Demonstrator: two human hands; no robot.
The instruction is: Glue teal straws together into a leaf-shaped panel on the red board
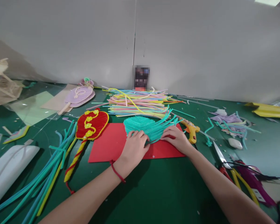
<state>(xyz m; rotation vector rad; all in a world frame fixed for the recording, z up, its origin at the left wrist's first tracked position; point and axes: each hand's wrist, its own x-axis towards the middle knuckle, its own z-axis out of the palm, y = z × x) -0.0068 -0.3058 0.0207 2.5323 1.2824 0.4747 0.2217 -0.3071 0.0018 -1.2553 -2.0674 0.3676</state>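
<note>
A teal fan shape of woven strips (144, 125) lies on a red sheet (107, 143) on the green table. My left hand (134, 148) rests flat on its lower left edge, fingers spread, a red cord round the wrist. My right hand (176, 138) presses on the loose teal strip ends at the lower right, fingers curled over a thin red strip or tool that I cannot make out clearly.
A red and yellow fan (91, 125) lies left of the sheet, a lilac fan (78, 96) behind it. A heap of coloured strips (140, 104) sits at the back. A yellow glue gun (190, 128), scissors (220, 157) and long teal strips (51, 165) flank the work.
</note>
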